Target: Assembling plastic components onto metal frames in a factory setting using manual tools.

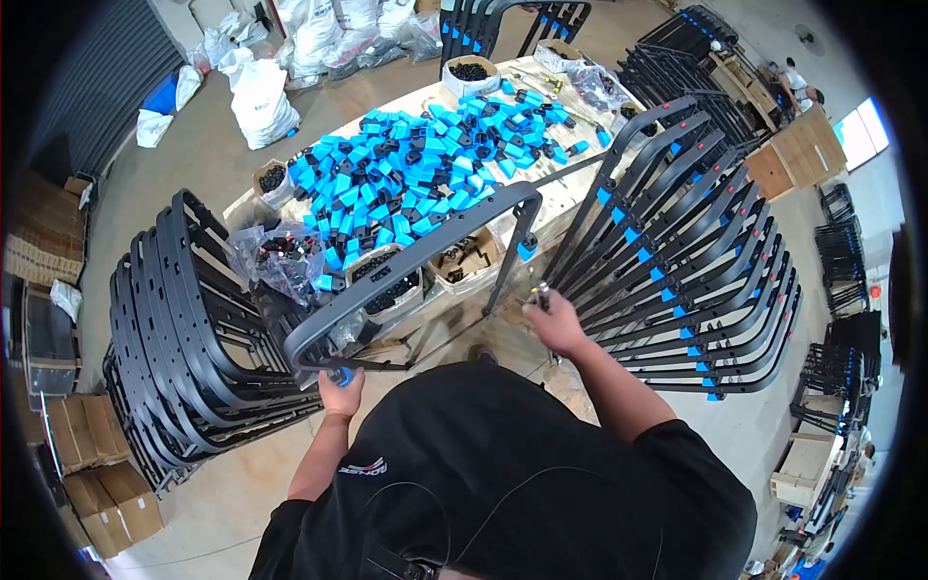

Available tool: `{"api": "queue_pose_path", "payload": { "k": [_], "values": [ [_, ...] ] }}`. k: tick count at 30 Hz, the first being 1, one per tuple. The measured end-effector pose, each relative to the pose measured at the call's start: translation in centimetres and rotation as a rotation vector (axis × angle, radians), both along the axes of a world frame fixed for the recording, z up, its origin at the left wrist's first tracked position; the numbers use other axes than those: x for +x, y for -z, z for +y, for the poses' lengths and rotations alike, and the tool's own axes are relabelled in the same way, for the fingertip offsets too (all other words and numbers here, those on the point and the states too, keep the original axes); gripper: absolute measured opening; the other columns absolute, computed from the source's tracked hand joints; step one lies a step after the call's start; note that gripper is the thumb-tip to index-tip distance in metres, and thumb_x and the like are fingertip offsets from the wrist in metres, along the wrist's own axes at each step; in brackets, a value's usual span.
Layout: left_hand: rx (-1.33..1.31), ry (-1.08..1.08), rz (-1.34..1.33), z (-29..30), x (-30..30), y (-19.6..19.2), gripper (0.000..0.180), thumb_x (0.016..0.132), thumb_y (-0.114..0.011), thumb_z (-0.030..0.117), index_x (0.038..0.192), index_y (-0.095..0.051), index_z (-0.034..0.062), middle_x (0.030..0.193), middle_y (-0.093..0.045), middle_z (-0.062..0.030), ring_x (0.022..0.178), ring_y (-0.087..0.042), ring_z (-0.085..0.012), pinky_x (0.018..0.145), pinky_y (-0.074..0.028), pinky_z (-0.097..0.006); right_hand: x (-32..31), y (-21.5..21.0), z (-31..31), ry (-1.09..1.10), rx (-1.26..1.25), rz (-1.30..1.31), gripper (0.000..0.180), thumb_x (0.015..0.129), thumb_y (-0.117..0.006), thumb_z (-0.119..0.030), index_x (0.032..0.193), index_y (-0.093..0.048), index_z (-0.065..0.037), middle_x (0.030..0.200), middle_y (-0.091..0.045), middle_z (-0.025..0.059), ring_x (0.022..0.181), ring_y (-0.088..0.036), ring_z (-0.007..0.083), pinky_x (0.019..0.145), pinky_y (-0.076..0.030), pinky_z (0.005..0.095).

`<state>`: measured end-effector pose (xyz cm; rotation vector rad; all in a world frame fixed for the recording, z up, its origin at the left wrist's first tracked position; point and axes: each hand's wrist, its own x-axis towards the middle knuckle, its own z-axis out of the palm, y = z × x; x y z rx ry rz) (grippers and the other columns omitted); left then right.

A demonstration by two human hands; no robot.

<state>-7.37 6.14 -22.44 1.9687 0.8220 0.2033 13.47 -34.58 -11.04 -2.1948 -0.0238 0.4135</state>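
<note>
A black tubular metal frame (416, 259) stands in front of me, its curved top bar slanting toward the table. At its near left leg, my left hand (340, 394) is closed around a blue-and-black plastic piece (338, 375) that sits against the tube. Another blue plastic piece (527, 249) is on the frame's right leg. To the right of that leg, my right hand (555, 323) is closed around a small hand tool (540, 290) with a shiny metal part; its exact kind is too blurred to tell.
A wooden table (565, 200) holds a heap of blue-and-black plastic pieces (406, 164) and boxes of small black parts (470, 72). Black frames stand in rows at left (179, 309) and right (696, 261). Behind are white sacks (261, 101); a person (797, 87) is far right.
</note>
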Motion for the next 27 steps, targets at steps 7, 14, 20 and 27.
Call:
{"api": "queue_pose_path", "payload": {
  "k": [7, 14, 20, 27],
  "values": [
    [0.124, 0.026, 0.235, 1.4, -0.9, 2.1, 0.072, 0.073, -0.088, 0.033, 0.124, -0.055, -0.0051, 0.112, -0.068, -0.0178, 0.101, -0.067, -0.0279, 0.093, -0.052, -0.036, 5.7, 3.5, 6.6, -0.325, -0.15, 0.105, 0.036, 0.092, -0.059, -0.022, 0.116, -0.059, 0.006, 0.101, -0.068, 0.0302, 0.101, -0.067, 0.0415, 0.086, -0.051, 0.0474],
    [0.118, -0.083, 0.259, -3.6, -0.6, -4.5, 0.078, 0.075, -0.086, 0.041, 0.129, -0.055, -0.0062, 0.116, -0.071, -0.02, 0.108, -0.068, -0.0327, 0.095, -0.051, -0.039, 11.4, -0.5, 13.0, -0.545, -0.4, 0.244, 0.034, 0.085, -0.056, -0.01, 0.112, -0.07, 0.006, 0.119, -0.068, 0.0257, 0.113, -0.067, 0.0363, 0.094, -0.053, 0.0425],
    [0.086, -0.115, 0.361, -4.2, -5.8, -0.6, 0.06, 0.082, -0.081, 0.031, 0.127, -0.061, -0.0026, 0.115, -0.071, -0.0175, 0.101, -0.07, -0.026, 0.091, -0.054, -0.038, 17.1, 5.9, 15.3, -0.883, -0.606, -0.077, 0.033, 0.085, -0.06, -0.024, 0.106, -0.077, -0.005, 0.121, -0.07, 0.0176, 0.115, -0.067, 0.0322, 0.096, -0.053, 0.0397],
    [-0.079, -0.268, 0.318, -6.6, -8.4, -2.7, 0.053, 0.085, -0.08, 0.022, 0.127, -0.06, -0.0041, 0.117, -0.07, -0.018, 0.096, -0.071, -0.0235, 0.082, -0.057, -0.035, 11.8, 3.1, 9.5, -0.3, -0.082, -0.497, 0.031, 0.085, -0.067, -0.026, 0.105, -0.07, -0.003, 0.105, -0.07, 0.0225, 0.099, -0.067, 0.0397, 0.088, -0.054, 0.0457]
  ]
}}
